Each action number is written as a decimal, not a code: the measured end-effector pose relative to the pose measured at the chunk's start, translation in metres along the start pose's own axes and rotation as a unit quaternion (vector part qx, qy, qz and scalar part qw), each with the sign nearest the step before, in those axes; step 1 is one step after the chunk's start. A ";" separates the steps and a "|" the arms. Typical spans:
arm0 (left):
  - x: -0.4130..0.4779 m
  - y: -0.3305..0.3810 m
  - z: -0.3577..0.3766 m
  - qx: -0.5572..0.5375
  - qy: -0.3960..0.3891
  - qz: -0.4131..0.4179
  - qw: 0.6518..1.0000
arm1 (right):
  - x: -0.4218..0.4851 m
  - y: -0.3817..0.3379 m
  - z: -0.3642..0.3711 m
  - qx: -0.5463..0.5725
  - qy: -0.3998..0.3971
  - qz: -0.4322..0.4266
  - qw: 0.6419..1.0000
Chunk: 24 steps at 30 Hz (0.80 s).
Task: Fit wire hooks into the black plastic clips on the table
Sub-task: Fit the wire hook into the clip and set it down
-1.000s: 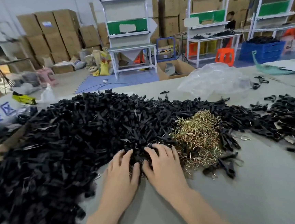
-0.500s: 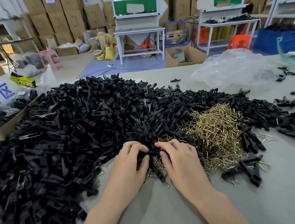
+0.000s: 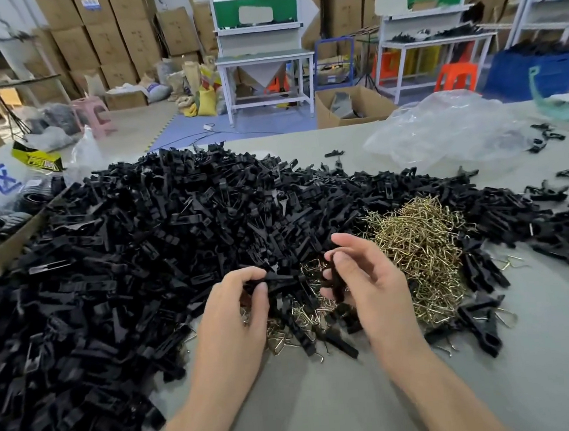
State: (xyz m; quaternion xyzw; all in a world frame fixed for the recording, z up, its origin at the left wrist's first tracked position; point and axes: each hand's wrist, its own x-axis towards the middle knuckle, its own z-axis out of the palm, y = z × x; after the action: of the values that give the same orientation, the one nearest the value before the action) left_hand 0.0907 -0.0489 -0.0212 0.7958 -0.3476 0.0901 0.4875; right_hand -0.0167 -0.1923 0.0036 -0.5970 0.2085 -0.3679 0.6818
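Black plastic clip [image 3: 276, 279], slim and matte, sits pinched in the left hand [image 3: 229, 309]; the right hand [image 3: 368, 283] grips a second clip [image 3: 335, 279] upright. Beside them brass wire hooks [image 3: 420, 248] tangle against the big clip pile [image 3: 125, 256] on the grey table [image 3: 327, 411]; a clear bag [image 3: 451, 128] lies beyond.

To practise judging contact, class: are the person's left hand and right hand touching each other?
Apart. The head view shows wire hooks through the gap between the left hand, pinching a black clip, and the right hand, holding a second clip.
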 end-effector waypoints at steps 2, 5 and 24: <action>-0.003 0.006 0.001 -0.033 0.010 0.031 0.999 | 0.002 -0.004 -0.002 0.087 0.003 0.060 0.994; -0.011 0.016 0.006 -0.054 0.001 0.076 0.996 | 0.004 -0.003 -0.003 0.151 -0.005 0.130 0.980; -0.015 0.020 0.011 -0.156 -0.012 -0.036 0.987 | 0.005 -0.001 -0.001 0.289 -0.120 0.177 0.933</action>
State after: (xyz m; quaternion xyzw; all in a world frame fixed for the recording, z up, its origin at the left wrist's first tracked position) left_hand 0.0648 -0.0568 -0.0191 0.7229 -0.3347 0.0072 0.6045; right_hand -0.0148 -0.1969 0.0045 -0.3672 0.1125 -0.2112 0.8988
